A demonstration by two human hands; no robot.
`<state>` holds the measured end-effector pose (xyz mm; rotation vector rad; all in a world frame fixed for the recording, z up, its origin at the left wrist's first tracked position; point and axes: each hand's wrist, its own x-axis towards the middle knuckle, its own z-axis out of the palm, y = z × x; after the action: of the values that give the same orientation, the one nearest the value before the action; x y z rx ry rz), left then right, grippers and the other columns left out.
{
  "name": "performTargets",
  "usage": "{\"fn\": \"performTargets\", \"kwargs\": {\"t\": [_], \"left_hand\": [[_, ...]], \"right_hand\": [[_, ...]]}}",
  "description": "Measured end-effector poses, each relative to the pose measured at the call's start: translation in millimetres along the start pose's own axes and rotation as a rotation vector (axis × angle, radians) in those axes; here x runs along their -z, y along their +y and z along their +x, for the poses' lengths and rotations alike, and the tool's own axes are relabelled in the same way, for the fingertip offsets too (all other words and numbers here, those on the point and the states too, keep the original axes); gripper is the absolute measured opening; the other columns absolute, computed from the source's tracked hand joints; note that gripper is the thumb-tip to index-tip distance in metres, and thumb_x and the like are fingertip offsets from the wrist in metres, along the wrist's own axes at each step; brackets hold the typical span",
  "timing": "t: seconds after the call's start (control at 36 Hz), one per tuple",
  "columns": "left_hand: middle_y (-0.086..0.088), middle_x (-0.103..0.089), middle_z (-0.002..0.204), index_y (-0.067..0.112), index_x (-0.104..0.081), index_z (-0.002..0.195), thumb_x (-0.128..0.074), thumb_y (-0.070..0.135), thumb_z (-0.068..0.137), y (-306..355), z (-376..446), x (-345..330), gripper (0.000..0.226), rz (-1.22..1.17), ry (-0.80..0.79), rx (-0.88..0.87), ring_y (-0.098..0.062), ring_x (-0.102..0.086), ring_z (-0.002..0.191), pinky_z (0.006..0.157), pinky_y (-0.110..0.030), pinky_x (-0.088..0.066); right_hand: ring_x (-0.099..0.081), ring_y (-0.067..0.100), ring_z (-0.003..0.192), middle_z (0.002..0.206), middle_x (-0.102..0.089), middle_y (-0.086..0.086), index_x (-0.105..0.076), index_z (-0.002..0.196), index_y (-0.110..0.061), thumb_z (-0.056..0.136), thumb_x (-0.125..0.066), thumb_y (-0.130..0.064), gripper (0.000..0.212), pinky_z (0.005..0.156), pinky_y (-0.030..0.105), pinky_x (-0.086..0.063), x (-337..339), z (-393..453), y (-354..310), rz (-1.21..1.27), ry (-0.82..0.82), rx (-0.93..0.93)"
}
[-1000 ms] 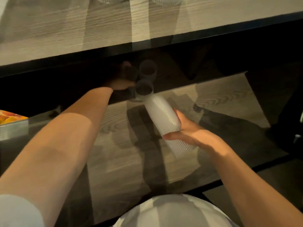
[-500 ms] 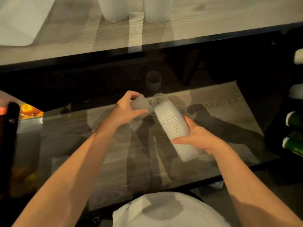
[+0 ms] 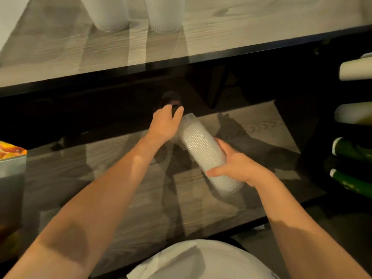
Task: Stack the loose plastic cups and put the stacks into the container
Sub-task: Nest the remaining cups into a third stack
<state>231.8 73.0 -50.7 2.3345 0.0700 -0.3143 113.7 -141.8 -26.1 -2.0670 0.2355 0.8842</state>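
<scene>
Our right hand (image 3: 239,168) grips the cup stack (image 3: 203,150), long axis tilted, open mouth up-left. Our left hand (image 3: 165,125) sits at that mouth, fingers curled around a dark loose cup (image 3: 171,97) just beyond the stack; actual contact unclear. Left is nearer.

A lower wooden shelf (image 3: 201,198) with a dark front edge sits under an upper wooden shelf (image 3: 221,33). On the upper shelf two ribbed white cup stacks (image 3: 109,15) stand side by side near its back.
</scene>
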Motion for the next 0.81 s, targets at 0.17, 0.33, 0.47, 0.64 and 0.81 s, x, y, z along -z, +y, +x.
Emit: {"fn": "performTargets", "kwargs": {"t": [0.17, 0.33, 0.47, 0.64, 0.81], "left_hand": [[-0.016, -0.048, 0.146, 0.017, -0.03, 0.153, -0.035, 0.058, 0.1, 20, 38, -7, 0.068, 0.311, -0.262, 0.08, -0.034, -0.045, 0.135, 0.109, -0.04, -0.033], [-0.011, -0.027, 0.161, 0.017, -0.035, 0.152, -0.031, 0.059, 0.1, 12, 47, -7, 0.067, 0.246, -0.409, 0.166, -0.03, -0.024, 0.148, 0.118, -0.041, -0.016], [0.001, -0.061, 0.129, 0.028, -0.064, 0.123, -0.032, 0.041, 0.104, 3, 34, -11, 0.04, 0.053, -0.366, -0.102, -0.018, -0.053, 0.123, 0.107, -0.036, -0.038], [0.014, -0.064, 0.104, 0.026, -0.065, 0.11, -0.043, 0.029, 0.104, 9, 4, -14, 0.023, -0.149, -0.201, -0.251, 0.002, -0.059, 0.1, 0.085, -0.013, -0.041], [0.014, -0.066, 0.104, 0.026, -0.061, 0.108, -0.049, 0.017, 0.102, 17, -24, -7, 0.016, -0.359, -0.074, -0.277, 0.008, -0.06, 0.101, 0.091, -0.014, -0.046]], "right_hand": [[-0.044, 0.011, 0.116, 0.134, -0.041, -0.009, -0.011, 0.159, -0.036, 0.077, -0.087, -0.021, 0.112, 0.076, 0.021, -0.039, 3, 9, 2, 0.038, -0.019, -0.012], [-0.047, 0.017, 0.119, 0.135, -0.044, -0.006, -0.013, 0.159, -0.036, 0.075, -0.087, -0.019, 0.113, 0.094, 0.036, -0.042, 4, 17, 4, 0.056, -0.016, -0.034], [-0.046, 0.019, 0.122, 0.144, -0.043, -0.002, -0.01, 0.159, -0.035, 0.074, -0.088, -0.029, 0.115, 0.103, 0.042, -0.042, 5, 25, 0, -0.004, -0.004, -0.052], [-0.042, 0.021, 0.135, 0.157, -0.033, -0.005, -0.001, 0.16, -0.041, 0.072, -0.09, -0.032, 0.125, 0.112, 0.047, -0.039, 2, 17, 1, 0.036, -0.023, -0.007], [-0.039, 0.015, 0.136, 0.161, -0.026, -0.009, 0.006, 0.157, -0.047, 0.071, -0.089, -0.041, 0.129, 0.112, 0.039, -0.039, -8, 0, -2, 0.045, -0.032, 0.083]]}}
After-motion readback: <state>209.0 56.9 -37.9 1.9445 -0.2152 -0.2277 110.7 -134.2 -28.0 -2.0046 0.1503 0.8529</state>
